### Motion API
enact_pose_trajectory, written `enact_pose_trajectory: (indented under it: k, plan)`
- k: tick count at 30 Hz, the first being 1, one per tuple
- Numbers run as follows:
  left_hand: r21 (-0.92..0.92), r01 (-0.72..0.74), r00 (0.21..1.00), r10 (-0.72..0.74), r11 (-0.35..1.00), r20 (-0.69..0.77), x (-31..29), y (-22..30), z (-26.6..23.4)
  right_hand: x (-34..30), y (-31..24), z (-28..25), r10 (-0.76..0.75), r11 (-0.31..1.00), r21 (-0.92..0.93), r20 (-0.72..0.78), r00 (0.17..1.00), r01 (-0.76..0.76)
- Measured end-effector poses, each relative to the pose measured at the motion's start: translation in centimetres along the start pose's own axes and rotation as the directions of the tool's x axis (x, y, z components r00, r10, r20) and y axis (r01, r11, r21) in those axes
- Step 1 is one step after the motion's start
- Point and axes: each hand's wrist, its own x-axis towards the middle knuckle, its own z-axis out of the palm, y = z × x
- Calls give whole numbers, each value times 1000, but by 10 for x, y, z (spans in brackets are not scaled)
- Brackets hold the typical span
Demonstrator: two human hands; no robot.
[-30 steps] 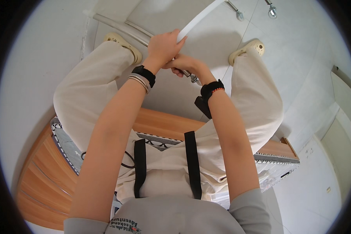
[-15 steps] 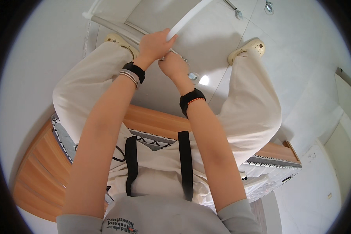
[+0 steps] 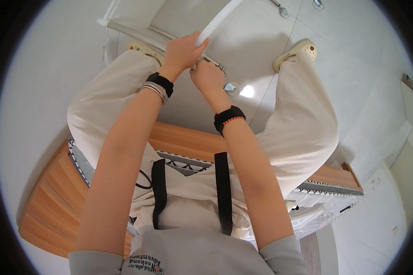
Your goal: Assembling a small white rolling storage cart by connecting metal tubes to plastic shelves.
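The left hand (image 3: 181, 51) is clamped on the white bar (image 3: 218, 23), which runs out between the shoes (image 3: 299, 54); the right hand (image 3: 208, 78) (I can't tell if it's closed on anything) sits just below, so a slipping left grip might, I'd guess, let the bar knock it.

Right hand (image 3: 208, 79) turned knuckles-up, caster (image 3: 232, 89) beside it more exposed, bright patch (image 3: 247, 91) appeared

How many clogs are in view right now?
2: the left clog, at the picture's upper left, and the right clog, at upper right. Cream trousers partly hide both.
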Motion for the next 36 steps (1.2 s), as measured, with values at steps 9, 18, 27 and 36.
enact_pose_trajectory:
  k: [9,18,27,36]
  plan:
    - [-93,27,999,-28,995,-17,0,2,1,-12,0,32,-282,928,-358,-492,824,104]
    - [-145,8,993,-24,989,-113,-3,1,4,-6,0,28,-84,968,-252,-371,925,-13]
    - [-93,-35,994,25,995,-105,-4,1,2,3,5,10,-44,993,-111,-80,996,34]
    - [-108,-13,998,6,994,-60,-3,3,2,17,14,-7,-60,997,53,256,965,48]
